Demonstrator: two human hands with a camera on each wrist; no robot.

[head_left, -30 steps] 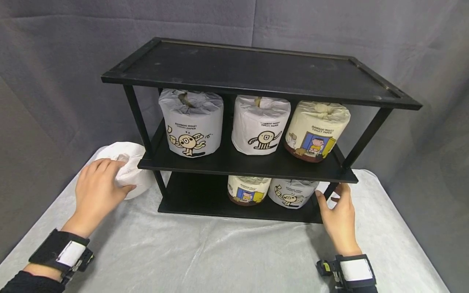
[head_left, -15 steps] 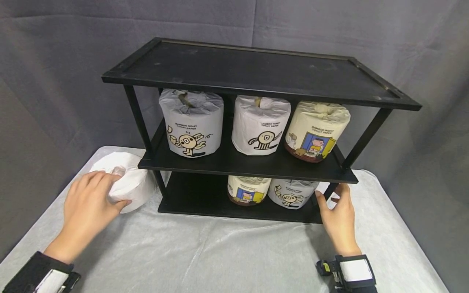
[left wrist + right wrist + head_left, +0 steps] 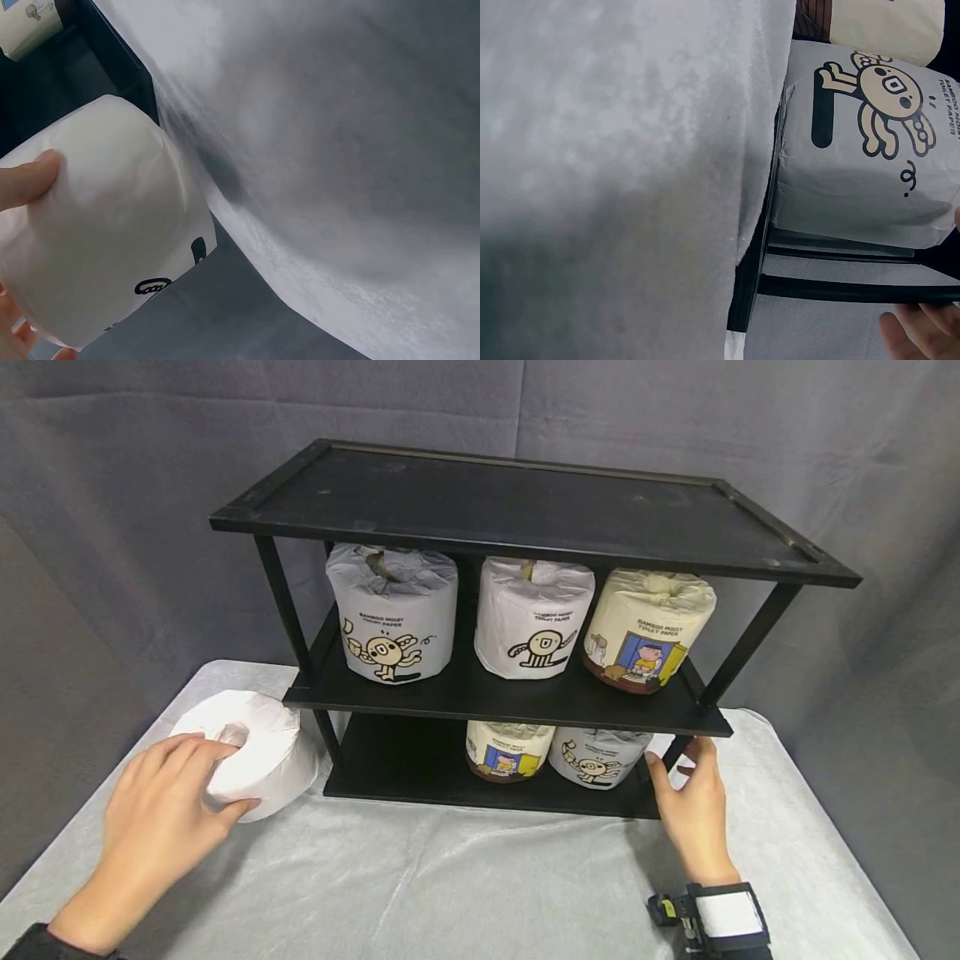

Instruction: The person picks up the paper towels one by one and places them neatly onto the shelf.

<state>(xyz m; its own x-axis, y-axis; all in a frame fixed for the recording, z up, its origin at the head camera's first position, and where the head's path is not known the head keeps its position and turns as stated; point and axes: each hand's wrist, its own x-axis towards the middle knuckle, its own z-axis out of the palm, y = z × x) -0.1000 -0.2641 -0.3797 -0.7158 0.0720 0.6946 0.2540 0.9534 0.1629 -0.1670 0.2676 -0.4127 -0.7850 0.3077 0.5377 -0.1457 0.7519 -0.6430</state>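
My left hand [image 3: 161, 806] grips a white wrapped toilet roll [image 3: 273, 764] beside the shelf's left end, fingers at the core hole and thumb on its side. In the left wrist view the thumb [image 3: 34, 180] presses the plain wrapper of that toilet roll [image 3: 112, 217], and dark print shows near its lower edge. At the other end my right hand [image 3: 696, 810] holds the lower right post of the black shelf [image 3: 525, 502], thumb in front. The right wrist view has its fingertips [image 3: 919, 330] behind the post [image 3: 855, 290], close to a printed toilet roll [image 3: 862, 172].
On the middle tier stand three wrapped rolls: one at left [image 3: 393, 610], one in the centre [image 3: 532, 618] and a cream one [image 3: 648, 631]. Below, a cream roll [image 3: 508, 750] and a white roll [image 3: 600, 756] sit towards the right. A pale cloth [image 3: 450, 877] covers the table.
My left hand has drawn the toilet roll towards me and slightly left along the shelf's end. The right hand stays on the post, and the shelf stands where it was.
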